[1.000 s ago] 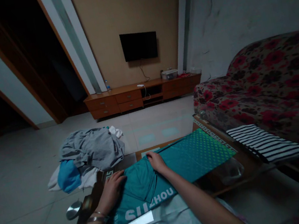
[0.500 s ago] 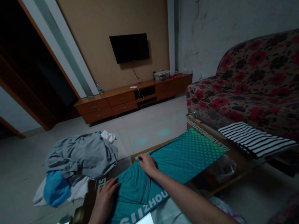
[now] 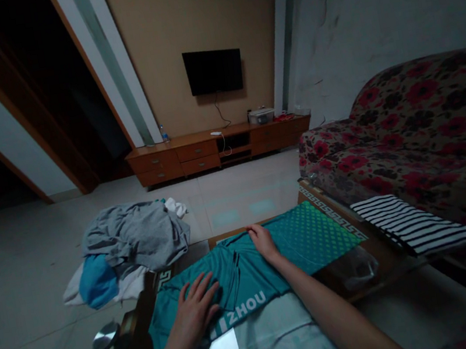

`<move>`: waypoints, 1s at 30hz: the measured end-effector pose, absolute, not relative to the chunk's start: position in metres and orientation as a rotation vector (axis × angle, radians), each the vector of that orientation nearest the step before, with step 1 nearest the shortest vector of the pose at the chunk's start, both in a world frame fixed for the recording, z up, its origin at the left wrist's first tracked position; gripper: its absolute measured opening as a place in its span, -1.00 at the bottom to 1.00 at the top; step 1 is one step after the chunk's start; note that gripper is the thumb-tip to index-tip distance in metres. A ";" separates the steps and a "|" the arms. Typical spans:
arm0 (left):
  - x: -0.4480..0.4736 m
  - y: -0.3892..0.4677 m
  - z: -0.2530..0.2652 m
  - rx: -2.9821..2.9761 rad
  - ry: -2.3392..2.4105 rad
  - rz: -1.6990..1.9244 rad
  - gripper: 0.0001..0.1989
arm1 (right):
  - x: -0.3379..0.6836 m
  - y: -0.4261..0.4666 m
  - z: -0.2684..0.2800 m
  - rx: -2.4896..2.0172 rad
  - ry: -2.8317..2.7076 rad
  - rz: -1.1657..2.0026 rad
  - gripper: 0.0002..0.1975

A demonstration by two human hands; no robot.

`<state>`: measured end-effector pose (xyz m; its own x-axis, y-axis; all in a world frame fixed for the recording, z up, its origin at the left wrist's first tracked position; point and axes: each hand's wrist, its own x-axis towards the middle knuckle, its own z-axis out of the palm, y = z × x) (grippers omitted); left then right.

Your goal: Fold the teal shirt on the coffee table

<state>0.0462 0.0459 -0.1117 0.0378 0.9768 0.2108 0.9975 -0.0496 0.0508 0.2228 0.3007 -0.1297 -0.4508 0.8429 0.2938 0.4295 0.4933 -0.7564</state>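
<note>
A teal sports shirt with a green patterned end and white lettering lies spread over the glass-topped coffee table. My left hand rests on the shirt's left part, its fingers spread and a bracelet at the wrist. At the shirt's far edge, my right hand lies on the cloth with its fingers pointing left; it looks open, though the fingertips are partly out of sight. Creases run through the fabric between the two hands.
A heap of clothes with a grey garment and a blue one is at the left. A folded striped garment lies at the table's right end, beside a flowered sofa. A TV cabinet stands at the back.
My right hand has moved right along the shirt's far edge. My left hand has moved right onto the cloth, fingers now spread. The shirt's left part lies differently, with part of the lettering covered.
</note>
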 end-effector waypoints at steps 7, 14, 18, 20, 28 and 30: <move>0.028 -0.003 -0.126 -1.305 -2.532 -0.050 -0.57 | 0.405 0.357 -0.137 -1.955 -1.830 -0.010 -0.65; 0.027 -0.024 -0.135 -1.201 -2.688 -0.132 -0.52 | 0.469 0.377 -0.145 -2.201 -1.818 -0.017 -0.61; 0.017 -0.026 -0.143 -1.362 -2.683 -0.369 -0.48 | 0.471 0.380 -0.143 -2.089 -1.918 -0.025 -0.69; 0.006 -0.026 -0.139 -1.372 -2.773 -0.406 -0.45 | 0.472 0.378 -0.142 -2.103 -1.895 -0.035 -0.66; -0.028 -0.030 -0.129 -1.450 -2.829 -0.390 -0.40 | 0.477 0.371 -0.138 -2.230 -2.044 -0.143 -0.57; -0.028 -0.035 -0.134 -1.480 -2.814 -0.410 -0.39 | 0.485 0.370 -0.139 -2.248 -2.089 -0.119 -0.60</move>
